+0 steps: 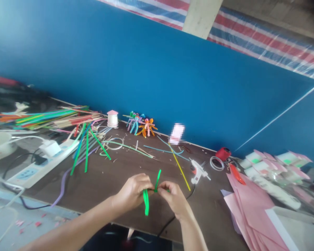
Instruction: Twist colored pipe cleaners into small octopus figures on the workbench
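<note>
Over the front of the dark table, my left hand (133, 191) and my right hand (173, 197) are close together, both pinching bright green pipe cleaners (146, 203). One green end stands up between the fingertips, and a longer green part hangs below my left hand. The spot where the pieces meet is small and partly covered by my fingers. A yellow pipe cleaner (180, 168) lies just beyond my right hand. To its right rests a white glue gun (198, 172), its dark cord running toward the table's front edge.
A power strip (38, 166) and a pile of coloured pipe cleaners (45, 116) lie on the left. Small pipe-cleaner figures (146, 127) stand by the blue wall, near a little white pot (112, 119). Pink sheets (248, 205) and white rolls (274, 170) cover the right side.
</note>
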`<action>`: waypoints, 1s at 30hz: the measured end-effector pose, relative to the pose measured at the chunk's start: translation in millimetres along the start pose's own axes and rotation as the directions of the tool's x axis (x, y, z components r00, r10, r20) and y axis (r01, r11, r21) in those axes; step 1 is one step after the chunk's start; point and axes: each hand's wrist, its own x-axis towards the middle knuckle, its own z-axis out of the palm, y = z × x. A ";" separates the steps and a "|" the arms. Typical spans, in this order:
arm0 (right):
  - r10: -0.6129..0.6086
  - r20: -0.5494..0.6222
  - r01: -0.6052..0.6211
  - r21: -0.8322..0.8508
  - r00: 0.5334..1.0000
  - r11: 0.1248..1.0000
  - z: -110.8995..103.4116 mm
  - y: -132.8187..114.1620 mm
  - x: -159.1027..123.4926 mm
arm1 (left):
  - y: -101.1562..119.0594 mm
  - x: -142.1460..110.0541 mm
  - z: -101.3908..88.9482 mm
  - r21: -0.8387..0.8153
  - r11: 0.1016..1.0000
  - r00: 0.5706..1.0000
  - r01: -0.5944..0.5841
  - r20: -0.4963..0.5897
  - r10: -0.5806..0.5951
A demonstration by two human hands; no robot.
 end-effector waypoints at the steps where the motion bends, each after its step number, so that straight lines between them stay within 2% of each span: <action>1: -0.008 0.008 0.008 0.011 1.000 1.000 0.7 0.1 0.3 | -0.4 -0.2 0.1 0.030 0.999 0.999 -0.033 -0.003 0.034; 3: -0.028 0.017 0.028 0.039 0.999 0.999 2.2 0.8 0.7 | -1.0 -0.9 1.1 0.062 0.996 0.998 -0.066 -0.001 0.066; 8: -0.024 0.002 0.023 0.094 1.000 0.995 3.9 2.7 0.0 | -1.1 -1.6 2.3 -0.018 0.999 0.999 0.032 -0.009 -0.032; 14: 0.031 0.098 -0.056 0.264 0.995 0.963 5.0 -0.6 -2.2 | 1.2 1.9 -2.6 -0.072 0.997 1.000 0.022 0.021 -0.020; 16: 0.005 0.087 -0.027 0.259 0.996 0.966 6.1 -1.8 -2.4 | 2.4 2.8 -3.5 -0.105 0.992 0.996 0.076 0.055 -0.071; 18: -0.047 0.045 0.038 0.179 0.998 0.983 7.0 -2.7 -2.7 | 2.8 3.4 -2.5 -0.181 0.961 0.976 0.209 0.095 -0.195; 20: -0.099 0.003 0.099 0.050 0.995 0.994 7.8 -3.2 -3.2 | 1.7 3.8 0.0 -0.297 0.873 0.922 0.386 0.160 -0.352; 23: -0.163 -0.051 0.155 -0.142 0.985 0.978 8.9 -3.9 -5.4 | -0.8 4.5 3.9 -0.461 0.667 0.810 0.585 0.285 -0.513; 27: -0.279 -0.072 0.239 -0.344 0.958 0.908 9.7 -7.7 -10.0 | -1.8 5.6 5.0 -0.617 0.390 0.709 0.683 0.435 -0.555; 29: -0.336 -0.047 0.287 -0.418 0.941 0.862 9.3 -11.4 -12.0 | -2.3 5.4 5.7 -0.667 0.211 0.653 0.715 0.528 -0.543; 30: -0.355 -0.028 0.307 -0.444 0.934 0.842 8.8 -13.4 -12.8 | -2.8 5.0 6.7 -0.673 0.101 0.608 0.733 0.581 -0.542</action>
